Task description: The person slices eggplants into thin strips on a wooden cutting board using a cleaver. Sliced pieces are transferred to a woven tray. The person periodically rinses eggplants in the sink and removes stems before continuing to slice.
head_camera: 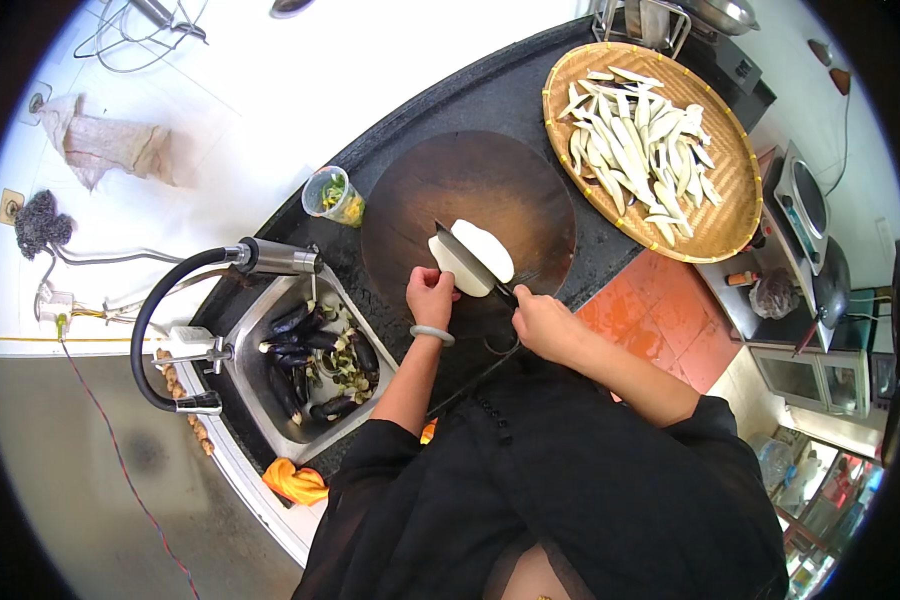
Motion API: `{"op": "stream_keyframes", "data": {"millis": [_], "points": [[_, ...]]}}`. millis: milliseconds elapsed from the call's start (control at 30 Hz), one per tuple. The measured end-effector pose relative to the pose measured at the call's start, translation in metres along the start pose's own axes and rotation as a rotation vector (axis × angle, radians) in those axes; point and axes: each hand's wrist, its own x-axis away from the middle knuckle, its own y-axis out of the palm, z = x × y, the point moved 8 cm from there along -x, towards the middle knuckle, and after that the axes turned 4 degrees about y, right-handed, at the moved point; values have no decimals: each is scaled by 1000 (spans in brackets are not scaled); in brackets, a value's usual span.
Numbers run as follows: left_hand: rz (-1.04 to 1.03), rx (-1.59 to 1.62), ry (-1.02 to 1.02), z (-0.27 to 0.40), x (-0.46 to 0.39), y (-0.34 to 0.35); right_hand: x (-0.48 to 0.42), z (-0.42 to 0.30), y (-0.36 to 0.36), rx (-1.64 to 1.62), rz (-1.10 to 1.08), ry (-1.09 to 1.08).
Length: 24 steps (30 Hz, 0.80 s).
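On a round dark wooden chopping board (469, 180) lie two pale, flat pieces that look like peeled eggplant (487, 244). The blade of a knife (466, 259) stands between them, its tip pointing away from me. Its handle is in my right hand (544, 322). My left hand (430, 294), with a pale bangle at the wrist, pinches the lower edge of the left piece with thumb and fingers. Cut pale eggplant strips (634, 142) lie heaped on a round woven bamboo tray (727, 217) at the upper right.
Left of the board is a steel sink (244, 375) holding dark eggplants (285, 386) and trimmed stem caps, with a black-hosed faucet (146, 330) over it. A clear plastic cup (322, 196) of chopped greens stands beside the board. An orange cloth (296, 481) lies at the sink's near corner.
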Motion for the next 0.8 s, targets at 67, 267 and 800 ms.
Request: {"op": "stream_keyframes", "data": {"millis": [67, 267, 800], "points": [[-28, -39, 29, -3, -1, -1, -5, -3, 4, 16, 7, -16], [-43, 26, 59, -6, 0, -2, -52, -19, 29, 45, 79, -27], [-46, 43, -57, -1, -3, -3, -5, 4, -8, -64, 30, -31]]}}
